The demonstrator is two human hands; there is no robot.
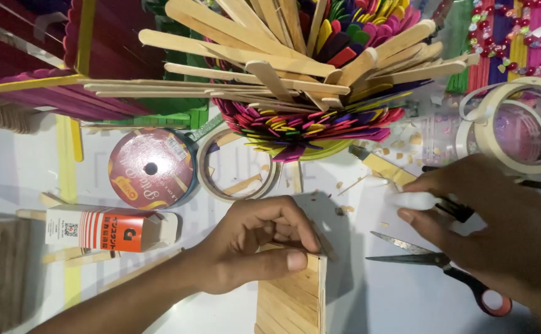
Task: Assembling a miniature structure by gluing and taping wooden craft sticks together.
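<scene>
Wooden stick panel (292, 291) stands on the tabletop (394, 303); your left hand (255, 247) grips its top edge. Right of the panel, your right hand (487, 216) hovers half-curled and empty above the open scissors (443, 263).

Stick panel (292, 297): bare matt wood, fine grain. Scissors (434, 263) right of panel: glossy metal blades, smooth red plastic handle. Tape roll (518, 127) above scissors: matt cream paper.

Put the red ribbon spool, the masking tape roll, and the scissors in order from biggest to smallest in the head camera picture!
1. Masking tape roll, partly behind the right hand.
2. Red ribbon spool.
The scissors are longer than the spool but thin, so their rank is unsure.
</scene>
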